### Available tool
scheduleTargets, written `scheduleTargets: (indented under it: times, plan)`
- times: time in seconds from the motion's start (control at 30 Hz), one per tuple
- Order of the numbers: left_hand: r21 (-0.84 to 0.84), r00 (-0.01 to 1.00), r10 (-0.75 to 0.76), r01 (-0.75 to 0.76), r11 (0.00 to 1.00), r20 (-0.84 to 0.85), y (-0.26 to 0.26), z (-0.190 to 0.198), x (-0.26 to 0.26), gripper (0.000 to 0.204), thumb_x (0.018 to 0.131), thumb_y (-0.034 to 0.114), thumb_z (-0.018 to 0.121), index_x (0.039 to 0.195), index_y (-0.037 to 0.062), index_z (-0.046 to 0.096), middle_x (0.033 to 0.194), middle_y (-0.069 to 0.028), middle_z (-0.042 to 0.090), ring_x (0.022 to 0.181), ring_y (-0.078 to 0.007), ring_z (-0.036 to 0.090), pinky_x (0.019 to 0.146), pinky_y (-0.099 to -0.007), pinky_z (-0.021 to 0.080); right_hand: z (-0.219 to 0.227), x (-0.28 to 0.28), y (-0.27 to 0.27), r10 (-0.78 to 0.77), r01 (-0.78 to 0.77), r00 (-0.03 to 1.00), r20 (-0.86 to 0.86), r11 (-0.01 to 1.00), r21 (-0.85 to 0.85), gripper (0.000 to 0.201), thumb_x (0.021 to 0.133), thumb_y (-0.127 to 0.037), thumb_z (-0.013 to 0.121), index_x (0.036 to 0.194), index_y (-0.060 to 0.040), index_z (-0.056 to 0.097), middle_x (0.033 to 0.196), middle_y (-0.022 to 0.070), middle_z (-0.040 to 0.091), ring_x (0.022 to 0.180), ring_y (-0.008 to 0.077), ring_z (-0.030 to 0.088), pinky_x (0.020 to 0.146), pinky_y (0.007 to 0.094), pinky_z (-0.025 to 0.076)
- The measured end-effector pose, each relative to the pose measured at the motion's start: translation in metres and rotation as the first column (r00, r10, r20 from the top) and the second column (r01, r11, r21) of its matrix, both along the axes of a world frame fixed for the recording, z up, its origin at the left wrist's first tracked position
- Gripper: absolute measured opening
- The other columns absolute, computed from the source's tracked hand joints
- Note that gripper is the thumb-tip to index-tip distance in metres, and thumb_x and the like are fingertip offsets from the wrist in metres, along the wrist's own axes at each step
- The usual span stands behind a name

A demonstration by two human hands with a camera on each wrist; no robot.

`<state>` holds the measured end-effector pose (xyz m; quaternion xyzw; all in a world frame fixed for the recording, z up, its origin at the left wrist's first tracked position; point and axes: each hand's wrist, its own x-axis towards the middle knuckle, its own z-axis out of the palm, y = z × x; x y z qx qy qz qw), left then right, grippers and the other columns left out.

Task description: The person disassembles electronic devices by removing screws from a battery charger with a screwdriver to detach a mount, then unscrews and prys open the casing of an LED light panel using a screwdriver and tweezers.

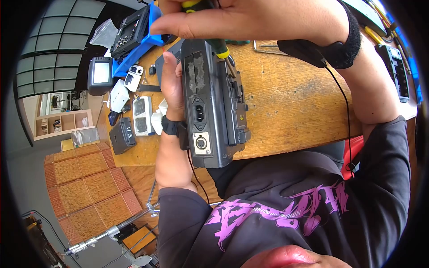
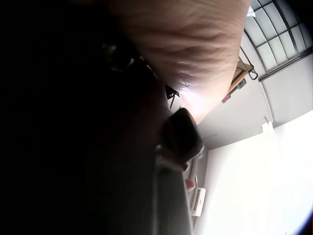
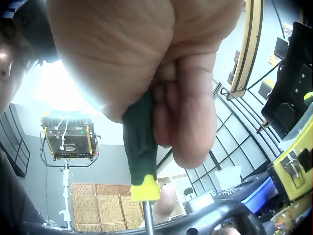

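Note:
In the head view a black electronic unit (image 1: 210, 102) stands on edge at the front of the wooden table, its power inlet (image 1: 199, 113) and round multi-pin socket (image 1: 201, 142) facing up. My left hand (image 1: 173, 87) holds it at its left side, thumb extended; the other fingers are mostly hidden. Above it my right hand (image 1: 232, 20) grips a screwdriver (image 3: 141, 142) with a dark green and yellow handle. The screwdriver's shaft (image 1: 231, 67) points down along the unit's right side, and its tip is hidden. The left wrist view is mostly dark, with skin (image 2: 195, 49) at the top.
On the table (image 1: 286, 98), left of the unit, lie a black box marked H6 (image 1: 123, 136), a white-framed device (image 1: 143, 116) and a small monitor (image 1: 100, 76). A blue bin (image 1: 134, 53) stands behind. A bent metal rod (image 1: 266, 48) lies right. Cables hang from both wrists.

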<state>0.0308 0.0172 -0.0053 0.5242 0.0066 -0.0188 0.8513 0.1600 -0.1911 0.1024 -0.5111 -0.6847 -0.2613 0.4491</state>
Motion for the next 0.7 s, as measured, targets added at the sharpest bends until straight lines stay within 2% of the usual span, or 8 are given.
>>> scheduleTargets:
  times: [0.17,0.2,0.23,0.3,0.5,0.57,0.63,0.7]
  plan:
    - [0.032,0.999,0.002,-0.001,0.999,-0.044,0.010,0.001,0.002,0.067,0.098,0.051,0.055,0.126,-0.0094,0.059,0.117,-0.0228,0.067,0.112,-0.0325,0.066,0.101,-0.0442,0.053,0.015,-0.019,-0.014,-0.104,0.104,0.990,0.094,0.995,-0.003,0.028,0.092,-0.014,0.074,0.070,0.0010,0.065,0.054,0.0121,0.058,0.046,0.0256,0.060,0.047,0.0302,0.047]
    - [0.007,0.998,0.007,-0.006,1.000,-0.057,0.011,0.002,0.003,0.055,0.096,0.041,0.056,0.122,-0.0076,0.060,0.113,-0.0227,0.068,0.110,-0.0324,0.066,0.101,-0.0442,0.053,0.009,-0.016,-0.008,-0.109,0.098,0.987,0.114,0.990,0.098,0.028,0.091,-0.013,0.074,0.068,0.0008,0.063,0.053,0.0111,0.056,0.044,0.0257,0.057,0.046,0.0305,0.045]
    - [0.006,0.998,0.007,-0.006,1.000,-0.058,0.009,0.003,0.004,0.055,0.096,0.041,0.056,0.122,-0.0076,0.060,0.113,-0.0227,0.068,0.110,-0.0324,0.066,0.101,-0.0442,0.053,0.005,-0.012,-0.004,-0.116,0.088,0.984,0.134,0.976,0.197,0.029,0.090,-0.012,0.073,0.067,0.0006,0.062,0.051,0.0100,0.053,0.042,0.0258,0.054,0.044,0.0309,0.043]
    - [-0.021,0.999,0.000,-0.001,1.000,-0.042,0.005,0.003,0.005,0.051,0.096,0.036,0.054,0.126,-0.0051,0.061,0.109,-0.0186,0.073,0.093,-0.0207,0.073,0.081,-0.0339,0.062,0.005,-0.006,-0.005,-0.120,0.111,0.988,0.094,0.989,0.096,0.030,0.090,-0.011,0.073,0.065,0.0001,0.060,0.050,0.0091,0.050,0.041,0.0252,0.050,0.043,0.0312,0.041]
    - [0.010,0.999,-0.053,0.053,0.999,-0.001,0.002,0.009,0.004,0.052,0.096,0.037,0.052,0.127,-0.0049,0.060,0.110,-0.0154,0.072,0.093,-0.0199,0.073,0.081,-0.0327,0.062,0.008,-0.015,-0.010,-0.190,0.198,0.976,0.104,0.977,-0.074,0.039,0.088,-0.008,0.071,0.056,-0.0028,0.048,0.048,0.0073,0.041,0.038,0.0214,0.040,0.041,0.0316,0.034]
    - [-0.046,0.994,-0.105,0.104,0.994,-0.024,0.004,0.010,0.003,0.051,0.097,0.036,0.052,0.125,-0.0046,0.062,0.110,-0.0141,0.073,0.092,-0.0208,0.073,0.081,-0.0336,0.062,0.002,-0.024,-0.001,-0.358,0.347,0.922,0.148,0.933,0.097,0.041,0.087,-0.007,0.071,0.054,-0.0035,0.046,0.047,0.0043,0.038,0.039,0.0178,0.040,0.041,0.0305,0.032]
    - [-0.117,0.992,-0.073,0.061,0.991,-0.099,0.003,0.013,0.001,0.049,0.098,0.035,0.054,0.125,-0.0047,0.064,0.108,-0.0136,0.074,0.092,-0.0207,0.074,0.082,-0.0348,0.062,0.002,-0.016,-0.006,-0.288,0.296,0.954,0.080,0.946,-0.131,0.038,0.093,-0.015,0.072,0.062,-0.0054,0.054,0.050,-0.0013,0.043,0.041,0.0110,0.040,0.040,0.0281,0.030]
    - [-0.150,0.988,-0.109,0.091,0.985,-0.114,0.004,0.018,-0.003,0.046,0.098,0.032,0.056,0.124,-0.0049,0.065,0.106,-0.0127,0.075,0.090,-0.0198,0.074,0.082,-0.0351,0.062,0.001,-0.016,-0.004,-0.319,0.356,0.933,0.167,0.889,-0.289,0.018,0.095,-0.014,0.071,0.083,-0.0013,0.068,0.066,0.0127,0.063,0.056,0.0228,0.066,0.050,0.0322,0.048]
